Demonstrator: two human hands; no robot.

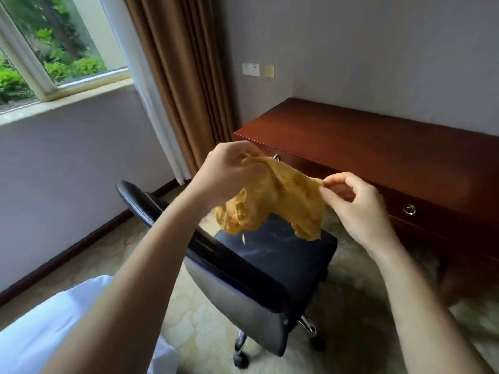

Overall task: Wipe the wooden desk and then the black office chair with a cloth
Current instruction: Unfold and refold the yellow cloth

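A yellow cloth (280, 201) hangs in the air between my hands, crumpled and drooping over the chair seat. My left hand (226, 174) grips its upper left part. My right hand (353, 201) pinches its right edge between thumb and fingertips. Below them stands the black office chair (280, 260), its backrest nearest me and its seat facing the desk. The dark red wooden desk (378, 147) runs along the wall on the right, with ring-pull drawers on its front.
Brown and white curtains (183, 85) hang in the corner left of the desk. A window (54, 47) sits at upper left. Pale patterned carpet (359, 287) surrounds the chair. Wall sockets (251, 69) sit above the desk's left end.
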